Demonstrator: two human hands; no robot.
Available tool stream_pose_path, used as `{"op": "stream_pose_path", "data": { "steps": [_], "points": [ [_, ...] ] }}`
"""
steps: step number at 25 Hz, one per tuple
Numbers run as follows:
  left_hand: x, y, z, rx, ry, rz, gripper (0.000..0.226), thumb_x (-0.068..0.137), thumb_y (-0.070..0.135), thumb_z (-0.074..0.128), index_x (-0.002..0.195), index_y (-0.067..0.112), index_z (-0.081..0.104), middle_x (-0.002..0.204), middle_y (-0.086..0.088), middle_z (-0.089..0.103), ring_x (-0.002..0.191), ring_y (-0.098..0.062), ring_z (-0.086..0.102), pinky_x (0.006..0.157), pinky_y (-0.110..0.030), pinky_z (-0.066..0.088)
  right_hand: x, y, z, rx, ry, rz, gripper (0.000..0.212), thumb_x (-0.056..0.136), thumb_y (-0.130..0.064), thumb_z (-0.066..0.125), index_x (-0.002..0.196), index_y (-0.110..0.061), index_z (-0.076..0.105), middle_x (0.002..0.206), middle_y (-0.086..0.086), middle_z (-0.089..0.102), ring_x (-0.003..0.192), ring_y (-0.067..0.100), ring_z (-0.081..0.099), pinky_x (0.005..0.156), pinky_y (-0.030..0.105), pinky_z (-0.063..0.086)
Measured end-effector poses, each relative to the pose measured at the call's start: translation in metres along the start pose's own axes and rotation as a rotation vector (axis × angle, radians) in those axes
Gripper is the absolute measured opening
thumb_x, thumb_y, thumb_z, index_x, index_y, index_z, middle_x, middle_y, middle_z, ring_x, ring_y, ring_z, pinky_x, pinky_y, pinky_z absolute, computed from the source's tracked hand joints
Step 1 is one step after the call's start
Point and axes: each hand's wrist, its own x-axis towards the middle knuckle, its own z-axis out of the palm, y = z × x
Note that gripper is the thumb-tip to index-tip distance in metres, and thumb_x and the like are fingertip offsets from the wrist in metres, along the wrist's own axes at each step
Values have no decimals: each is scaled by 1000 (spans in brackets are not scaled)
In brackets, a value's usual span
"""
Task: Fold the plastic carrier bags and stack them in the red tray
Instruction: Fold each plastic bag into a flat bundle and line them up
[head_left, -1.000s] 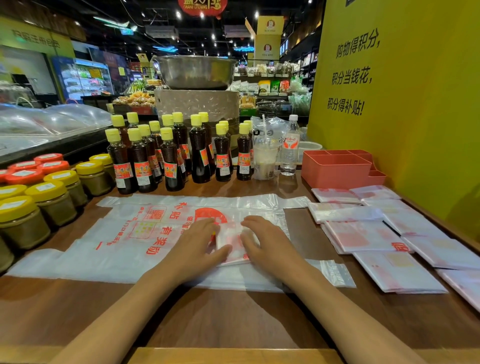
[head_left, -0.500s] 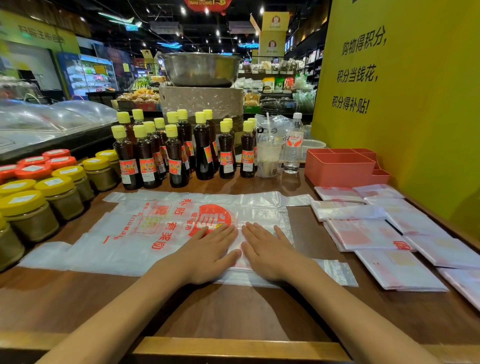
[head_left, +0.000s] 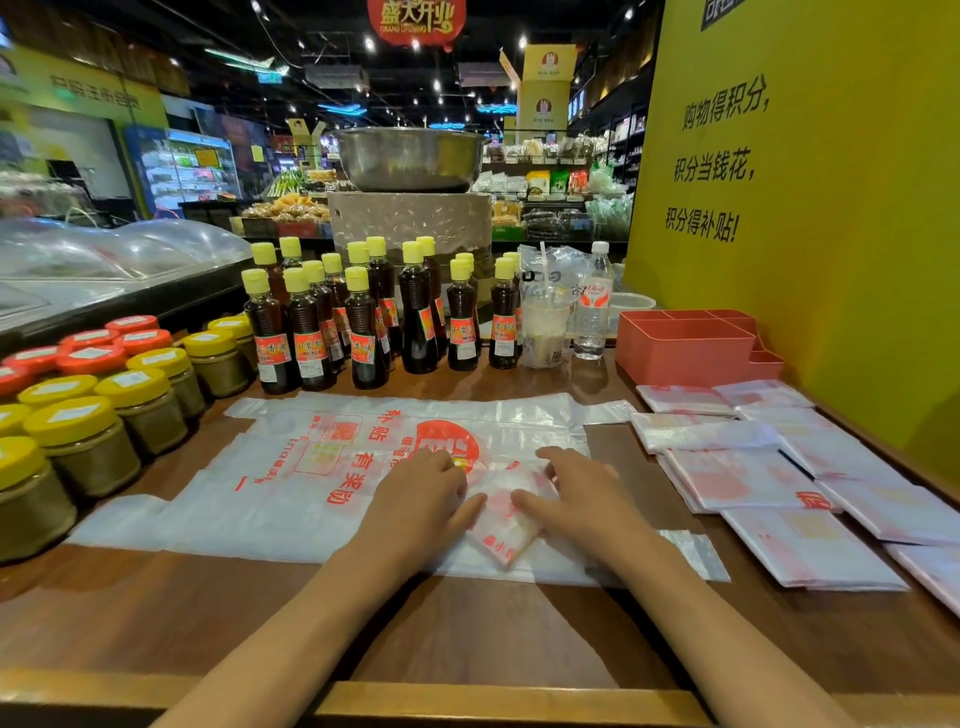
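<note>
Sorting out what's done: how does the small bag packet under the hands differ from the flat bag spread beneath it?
The folded packet is a small, thick wad; the spread bag lies unfolded and wide, handles out. The left hand and right hand hold the folded packet; the spread bag lies free beneath it. Both are translucent white plastic with red print.

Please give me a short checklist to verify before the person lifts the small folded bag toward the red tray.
1. Both hands on the small folded white-and-red plastic bag: ok; left hand and right hand touch it.
2. Firm grip on it: cannot tell.
3. Fold finished and compact: ok.
4. Red plastic compartment tray has free room: cannot tell, its inside is hidden.
5. Way to the tray free: not ok, flat folded white plastic bags lie between.
6. Unfolded printed white plastic bag underneath may drag along: cannot tell.
</note>
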Motion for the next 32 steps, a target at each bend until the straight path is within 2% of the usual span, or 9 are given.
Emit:
{"op": "stream_pose_path", "data": {
  "steps": [4,8,14,16,19,23,27,29,32],
  "points": [
    [0,0,1,-293,-53,-110,31,94,56,55,94,26,64,98,11,57,91,-8,52,76,-25,47,3,0,4,60,-74,55,51,77,-71,65,106,-29,60,106,-6,59,89,9,59,76,34,53],
    [-1,-6,-2,-590,-193,-164,21,90,45,67,96,27,60,95,9,63,86,-11,59,76,-29,53,3,-1,1,143,-68,65,52,78,-63,70,114,-29,55,110,-11,55,94,7,57,84,36,54],
    [-2,0,-12,-952,-129,-227,15,91,16,70,101,15,59,99,-4,64,86,-18,65,69,-25,57,-1,-8,-7,405,-85,109,43,80,-42,78,112,-31,52,106,-16,60,93,2,60,78,29,54],
    [-2,0,-17,-1039,-109,-230,15,91,10,70,101,11,59,96,-6,65,80,-15,67,67,-25,57,-1,-11,-8,544,-87,138,35,83,-36,75,110,-31,53,104,-12,66,90,6,67,77,34,59],
    [-1,1,-25,-1155,-43,-204,13,91,6,69,101,9,60,88,-4,68,74,-12,67,66,-23,53,-2,-15,-16,740,-105,165,22,90,-31,70,110,-26,64,101,-3,74,89,12,73,85,43,61],
    [-2,0,-31,-1255,26,-216,15,90,5,70,103,7,63,106,-5,71,92,-18,71,71,-26,56,-6,-13,-27,923,-239,145,23,92,-29,71,112,-19,74,104,1,77,99,18,73,97,44,56],
    [-2,-3,-29,-1265,27,-199,17,90,8,71,106,8,66,114,-1,68,104,-17,69,84,-34,59,-9,-14,-24,1135,-327,174,26,91,-17,72,116,-8,71,109,13,75,103,28,72,96,44,56],
    [-1,-5,-26,-1246,32,-180,18,90,9,72,107,8,66,115,-1,67,105,-17,69,88,-37,59,-9,-15,-22,1147,-317,170,27,91,-12,71,117,-6,69,109,14,75,102,29,73,92,43,58],
    [-2,-6,-12,-1011,1,-88,21,96,23,65,117,23,62,118,12,64,113,-8,63,94,-30,56,-9,-12,-21,1096,-209,168,26,89,-11,74,114,-7,69,103,12,76,97,29,74,91,47,58]
  ]
}}
